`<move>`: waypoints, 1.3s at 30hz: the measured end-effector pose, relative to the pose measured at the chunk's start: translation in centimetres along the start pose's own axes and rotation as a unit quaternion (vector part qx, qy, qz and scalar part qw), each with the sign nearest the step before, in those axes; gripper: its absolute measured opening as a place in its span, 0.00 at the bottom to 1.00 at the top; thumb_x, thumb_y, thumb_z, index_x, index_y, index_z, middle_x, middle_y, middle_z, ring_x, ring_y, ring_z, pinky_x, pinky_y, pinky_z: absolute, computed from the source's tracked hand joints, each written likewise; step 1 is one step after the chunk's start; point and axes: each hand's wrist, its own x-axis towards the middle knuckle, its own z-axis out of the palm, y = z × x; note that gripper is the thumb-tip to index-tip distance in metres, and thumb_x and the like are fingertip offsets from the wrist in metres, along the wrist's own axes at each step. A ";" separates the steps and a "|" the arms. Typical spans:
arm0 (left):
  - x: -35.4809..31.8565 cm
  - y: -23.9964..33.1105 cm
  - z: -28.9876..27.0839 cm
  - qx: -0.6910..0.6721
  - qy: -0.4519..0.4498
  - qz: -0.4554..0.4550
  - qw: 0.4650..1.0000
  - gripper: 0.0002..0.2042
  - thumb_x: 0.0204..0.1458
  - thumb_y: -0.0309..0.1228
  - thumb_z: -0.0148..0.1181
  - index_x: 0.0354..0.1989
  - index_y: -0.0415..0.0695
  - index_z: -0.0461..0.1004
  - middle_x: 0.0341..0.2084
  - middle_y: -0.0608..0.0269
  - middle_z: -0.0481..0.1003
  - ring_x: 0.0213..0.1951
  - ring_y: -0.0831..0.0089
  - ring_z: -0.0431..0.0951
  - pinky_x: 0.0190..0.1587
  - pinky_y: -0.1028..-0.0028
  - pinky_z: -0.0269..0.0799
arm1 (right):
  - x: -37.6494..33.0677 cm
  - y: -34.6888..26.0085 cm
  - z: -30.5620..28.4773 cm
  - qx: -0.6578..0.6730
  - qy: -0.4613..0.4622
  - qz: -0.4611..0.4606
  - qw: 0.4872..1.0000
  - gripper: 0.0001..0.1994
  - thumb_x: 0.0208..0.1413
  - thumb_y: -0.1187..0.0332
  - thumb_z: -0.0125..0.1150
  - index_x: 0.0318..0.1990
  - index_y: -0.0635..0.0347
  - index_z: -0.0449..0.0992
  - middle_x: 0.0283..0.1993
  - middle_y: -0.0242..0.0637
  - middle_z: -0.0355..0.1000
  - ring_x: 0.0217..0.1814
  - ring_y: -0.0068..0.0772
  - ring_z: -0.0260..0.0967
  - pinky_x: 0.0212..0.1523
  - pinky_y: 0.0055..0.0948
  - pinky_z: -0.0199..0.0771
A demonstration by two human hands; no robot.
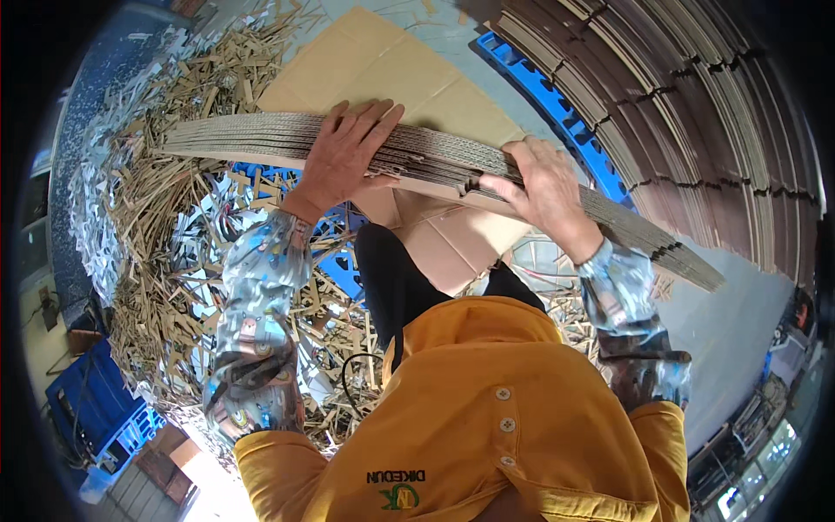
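Observation:
A thick stack of corrugated cardboard sheets (235,135) stretches across in front of me, its fluted edges facing up. My left hand (352,152) lies over the stack left of its middle, fingers across the top edges and thumb along the near side. Farther right, my right hand (548,187) grips the stack, its fingers over the far side and its thumb on the near side beside a notch in the edges. Beneath and beyond the stack lies a large creased cardboard sheet (374,61).
Cardboard strips (165,209) and white paper scraps heap up on the left. Tall piles of flat cardboard (661,104) stand at the far right beside a blue plastic pallet (557,109). Blue crates (96,404) sit at the lower left. Grey floor (735,326) shows on the right.

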 end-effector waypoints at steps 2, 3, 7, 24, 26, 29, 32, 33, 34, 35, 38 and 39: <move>-0.5 -0.1 0.0 -0.002 -0.012 -0.004 1.000 0.48 0.38 0.56 0.64 0.69 0.50 0.54 0.65 0.59 0.56 0.67 0.60 0.55 0.69 0.54 0.45 | 0.6 0.6 0.9 0.029 0.036 -0.015 0.999 0.22 0.52 0.47 0.60 0.38 0.59 0.75 0.33 0.40 0.69 0.41 0.45 0.68 0.42 0.40 0.68; -0.7 0.1 0.0 -0.003 -0.008 -0.009 1.000 0.48 0.38 0.56 0.64 0.69 0.50 0.54 0.65 0.59 0.56 0.67 0.60 0.55 0.69 0.54 0.45 | 0.8 0.8 0.9 0.027 0.033 -0.020 0.999 0.22 0.52 0.47 0.60 0.38 0.59 0.75 0.33 0.40 0.69 0.41 0.45 0.68 0.42 0.40 0.68; -2.0 0.8 -0.3 0.020 -0.001 0.007 1.000 0.48 0.38 0.56 0.64 0.70 0.51 0.53 0.69 0.59 0.51 0.69 0.60 0.51 0.69 0.54 0.46 | 1.7 1.5 1.3 -0.011 0.052 -0.028 0.998 0.19 0.53 0.50 0.60 0.38 0.58 0.76 0.33 0.39 0.69 0.38 0.44 0.70 0.39 0.40 0.70; 9.7 1.9 2.5 -0.041 0.024 0.025 0.999 0.37 0.34 0.36 0.74 0.58 0.44 0.67 0.48 0.59 0.70 0.54 0.61 0.69 0.51 0.59 0.65 | 5.6 1.9 -0.8 -0.009 -0.051 0.021 0.998 0.29 0.45 0.55 0.70 0.51 0.61 0.69 0.46 0.47 0.69 0.50 0.53 0.67 0.49 0.45 0.66; 11.5 1.1 2.1 -0.091 -0.075 0.011 0.993 0.36 0.33 0.36 0.73 0.56 0.43 0.67 0.50 0.56 0.70 0.56 0.59 0.69 0.53 0.56 0.64 | 7.5 1.0 -1.4 -0.060 -0.128 0.053 0.988 0.36 0.44 0.48 0.69 0.55 0.64 0.66 0.48 0.54 0.72 0.53 0.56 0.70 0.52 0.46 0.68; 10.6 0.0 4.8 -0.081 0.016 0.045 0.996 0.29 0.34 0.35 0.71 0.48 0.43 0.69 0.44 0.54 0.73 0.50 0.57 0.73 0.50 0.58 0.66 | 8.6 2.3 0.6 -0.003 -0.195 0.046 0.980 0.39 0.49 0.34 0.55 0.51 0.67 0.70 0.36 0.55 0.75 0.43 0.56 0.74 0.42 0.50 0.73; 10.3 -0.5 5.4 -0.062 -0.022 0.022 0.998 0.23 0.33 0.35 0.72 0.39 0.43 0.71 0.36 0.58 0.76 0.45 0.59 0.75 0.48 0.62 0.67 | 8.4 1.7 3.0 -0.050 -0.154 0.072 0.984 0.27 0.52 0.41 0.56 0.44 0.58 0.72 0.33 0.49 0.76 0.38 0.52 0.76 0.35 0.47 0.75; 10.4 -0.4 5.6 -0.066 -0.014 0.035 0.997 0.23 0.33 0.35 0.72 0.39 0.43 0.71 0.36 0.58 0.76 0.45 0.59 0.75 0.48 0.62 0.67 | 7.9 1.5 3.7 -0.060 -0.111 0.069 0.990 0.23 0.53 0.45 0.58 0.44 0.57 0.72 0.32 0.46 0.76 0.37 0.50 0.76 0.34 0.46 0.75; 10.7 -0.1 5.4 -0.066 0.023 0.042 0.997 0.24 0.31 0.35 0.72 0.39 0.43 0.71 0.37 0.58 0.76 0.45 0.61 0.75 0.47 0.64 0.67 | 7.2 1.5 4.2 -0.090 -0.047 0.063 0.993 0.21 0.52 0.49 0.61 0.43 0.57 0.72 0.32 0.42 0.75 0.34 0.47 0.75 0.32 0.44 0.75; 10.9 0.1 5.0 -0.065 0.058 0.046 0.995 0.24 0.30 0.34 0.73 0.39 0.43 0.72 0.38 0.58 0.77 0.44 0.63 0.75 0.47 0.65 0.67 | 6.8 1.9 4.9 -0.098 -0.005 0.063 0.993 0.21 0.50 0.51 0.63 0.43 0.57 0.72 0.31 0.40 0.74 0.32 0.45 0.74 0.31 0.42 0.74; 10.6 -0.1 4.7 -0.058 0.153 0.067 0.984 0.27 0.28 0.34 0.73 0.43 0.43 0.72 0.41 0.58 0.77 0.44 0.64 0.75 0.46 0.66 0.67 | 6.9 1.4 4.7 -0.109 0.082 0.025 0.990 0.20 0.48 0.53 0.65 0.43 0.57 0.72 0.32 0.37 0.73 0.33 0.42 0.72 0.32 0.39 0.72; 10.5 -0.4 5.1 -0.059 0.144 0.065 0.986 0.30 0.29 0.35 0.73 0.46 0.43 0.72 0.45 0.58 0.77 0.44 0.64 0.75 0.47 0.66 0.66 | 7.1 1.4 4.6 -0.111 0.116 0.001 0.987 0.21 0.47 0.55 0.66 0.43 0.57 0.73 0.34 0.36 0.72 0.35 0.41 0.71 0.34 0.38 0.71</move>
